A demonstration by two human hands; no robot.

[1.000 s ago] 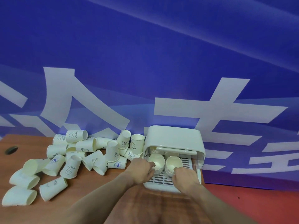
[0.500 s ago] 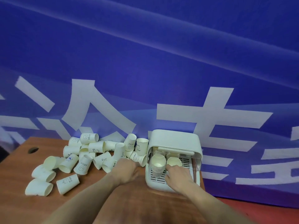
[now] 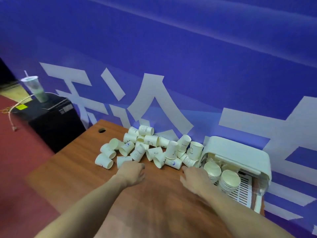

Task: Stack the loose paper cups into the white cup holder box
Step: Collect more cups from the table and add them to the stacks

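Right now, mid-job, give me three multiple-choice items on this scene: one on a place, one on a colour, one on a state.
1. Where does the white plastic cup holder box stand?
A. right of the pile of loose white paper cups
B. left of the pile
C. on the floor

2. What colour is the backdrop wall?
A. green
B. blue
C. yellow

3. What does the right hand hold?
A. a lid
B. a straw
C. nothing

Answers:
1 A, the box sits at the wooden table's right end, beside the pile.
2 B, blue with pale lettering.
3 C, its fingers lie relaxed by the box, around nothing.
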